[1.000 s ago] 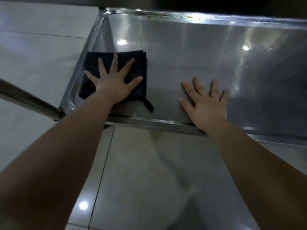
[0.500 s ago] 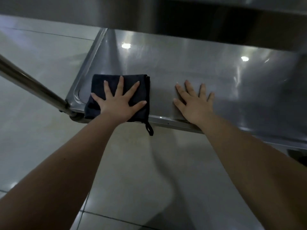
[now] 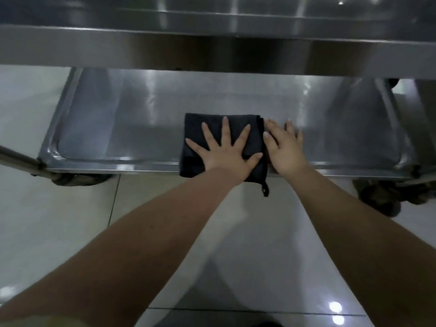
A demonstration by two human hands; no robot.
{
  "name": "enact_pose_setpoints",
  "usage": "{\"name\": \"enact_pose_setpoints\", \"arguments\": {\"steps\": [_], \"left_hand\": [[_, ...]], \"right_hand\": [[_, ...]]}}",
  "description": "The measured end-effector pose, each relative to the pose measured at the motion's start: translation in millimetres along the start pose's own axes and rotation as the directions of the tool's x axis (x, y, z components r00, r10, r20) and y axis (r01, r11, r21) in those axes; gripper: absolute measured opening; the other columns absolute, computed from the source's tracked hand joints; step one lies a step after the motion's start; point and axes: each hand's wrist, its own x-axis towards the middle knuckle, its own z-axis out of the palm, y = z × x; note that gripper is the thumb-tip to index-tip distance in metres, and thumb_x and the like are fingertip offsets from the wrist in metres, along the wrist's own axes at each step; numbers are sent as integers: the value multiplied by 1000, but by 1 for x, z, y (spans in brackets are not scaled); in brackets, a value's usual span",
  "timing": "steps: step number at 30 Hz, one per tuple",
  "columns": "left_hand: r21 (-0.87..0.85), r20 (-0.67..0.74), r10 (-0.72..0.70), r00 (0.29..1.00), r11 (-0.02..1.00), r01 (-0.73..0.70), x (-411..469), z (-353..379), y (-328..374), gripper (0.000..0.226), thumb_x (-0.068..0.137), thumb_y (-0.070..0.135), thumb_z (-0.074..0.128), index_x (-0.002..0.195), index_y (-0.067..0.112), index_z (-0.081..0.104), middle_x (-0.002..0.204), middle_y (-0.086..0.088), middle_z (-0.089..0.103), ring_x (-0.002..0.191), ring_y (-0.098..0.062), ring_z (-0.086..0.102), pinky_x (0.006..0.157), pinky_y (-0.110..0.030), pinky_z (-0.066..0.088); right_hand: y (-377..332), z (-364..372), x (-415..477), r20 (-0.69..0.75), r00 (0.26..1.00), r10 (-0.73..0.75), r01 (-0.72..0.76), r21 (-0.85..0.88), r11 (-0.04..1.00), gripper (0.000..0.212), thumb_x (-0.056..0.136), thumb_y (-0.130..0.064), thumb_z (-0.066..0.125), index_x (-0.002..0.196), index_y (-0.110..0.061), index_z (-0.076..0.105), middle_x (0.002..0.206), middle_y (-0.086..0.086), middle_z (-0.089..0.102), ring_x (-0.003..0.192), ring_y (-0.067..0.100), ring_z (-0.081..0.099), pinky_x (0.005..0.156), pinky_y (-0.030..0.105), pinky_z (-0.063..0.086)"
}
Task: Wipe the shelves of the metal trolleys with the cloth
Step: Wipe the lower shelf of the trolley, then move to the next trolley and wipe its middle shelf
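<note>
Wiping is judged partway done: the lower shelf is seen bare at left, while its right stretch (and perhaps the upper shelf) is judged still to do. The cloth is pressed at the near edge, mid-shelf, under the flat, spread left hand; no grip is closed. The right hand is laid flat just right of it.

Dim throughout, cool grey cast, no direct lamp in view. Soft sheen over the lower shelf, with pale vertical streaks of reflected light toward its far edge. Small hard glare spots on the floor tiles at bottom right, a fainter one at the far left edge. Broad soft shadows on the tiles below the shelf's near edge. Upper shelf smeared and out of focus. Fine detail soft overall. Wide-angle bowing of straight edges toward the corners.
</note>
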Motion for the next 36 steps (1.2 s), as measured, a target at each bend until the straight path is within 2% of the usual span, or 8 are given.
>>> {"name": "enact_pose_setpoints", "arguments": {"steps": [4,7,11,15,22,26,29,36], "left_hand": [[-158,-45,2,999,987,-9,-4,-12,5,58,99,62,22,153,47,10,165,3,-6,148,-40,-11,106,-76,-5],[-80,-345,-4,939,997,-25,7,-34,-33,39,102,32,38,140,25,44,147,-7,42,132,-35,35,103,-52,30],[89,-301,109,947,992,-86,35,-40,-81,45,105,27,36,149,18,33,155,-9,32,145,-30,21,116,-55,12],[64,-283,159,946,987,-147,30,-44,-86,31,102,26,43,131,18,50,132,-9,52,127,-30,40,110,-49,22],[183,-267,163,950,976,-116,-43,-85,-88,35,87,12,62,121,16,51,119,-9,58,114,-32,52,105,-43,31],[195,-289,305,907,947,-256,-115,-121,-96,56,42,7,85,89,11,56,78,-10,60,66,-30,59,68,-32,48],[150,-184,322,929,943,-297,-163,-165,-104,51,33,1,88,78,8,65,73,-12,60,59,-31,60,63,-33,52],[-52,-116,263,958,961,-271,-294,-336,-133,24,75,5,69,98,-2,68,93,-25,63,87,-43,62,79,-45,48]], "right_hand": [[0,-8,4,-66,986,156,-117,404,907,53,91,-45,49,141,-28,48,145,1,49,141,25,36,118,48,27],[-13,-14,16,-61,998,15,-8,114,993,45,97,-34,53,141,-25,48,140,3,54,136,28,41,114,48,30],[-39,-7,29,100,995,-26,45,-190,981,48,101,-32,48,148,-27,37,152,-1,39,146,23,22,118,52,7],[-60,-11,22,75,994,-84,103,-303,947,32,98,-26,53,128,-13,54,128,12,51,122,32,42,103,40,33],[-105,-61,-36,211,972,-101,158,-271,950,21,98,-16,51,116,-6,54,119,18,52,110,35,48,89,43,44],[-143,-106,-86,348,934,-87,211,-336,918,25,97,-12,48,121,-4,51,123,17,50,112,34,46,87,40,36],[-181,-145,-116,414,906,-87,212,-267,940,25,95,-6,48,119,-4,52,120,17,52,108,34,47,80,38,35],[-304,-254,-185,390,894,-221,282,-107,953,20,95,-8,53,113,-5,61,109,13,56,98,31,51,73,38,39]]}}
